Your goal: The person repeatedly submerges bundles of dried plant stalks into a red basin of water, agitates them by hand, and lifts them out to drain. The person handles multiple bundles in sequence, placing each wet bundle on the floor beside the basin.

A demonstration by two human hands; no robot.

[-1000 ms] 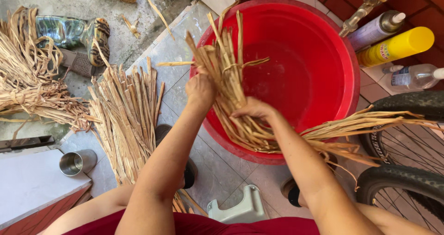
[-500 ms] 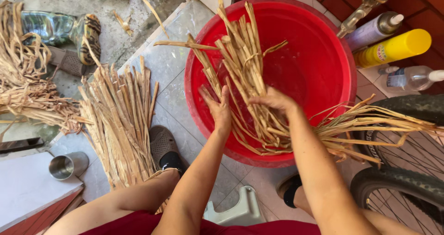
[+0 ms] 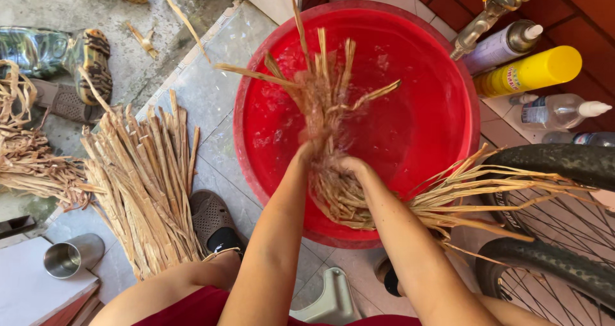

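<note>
Both hands in the red basin (image 3: 448, 63). Left hand (image 3: 306, 154) and right hand (image 3: 349, 167) each have a closed grip on the bundle of dried straw strips (image 3: 327, 108); motion blur, so finger detail is probably unreliable. Strip ends trail over the rim toward the bicycle wheel (image 3: 557, 166). Second straw pile (image 3: 144, 178) lies on the floor, left.
</note>
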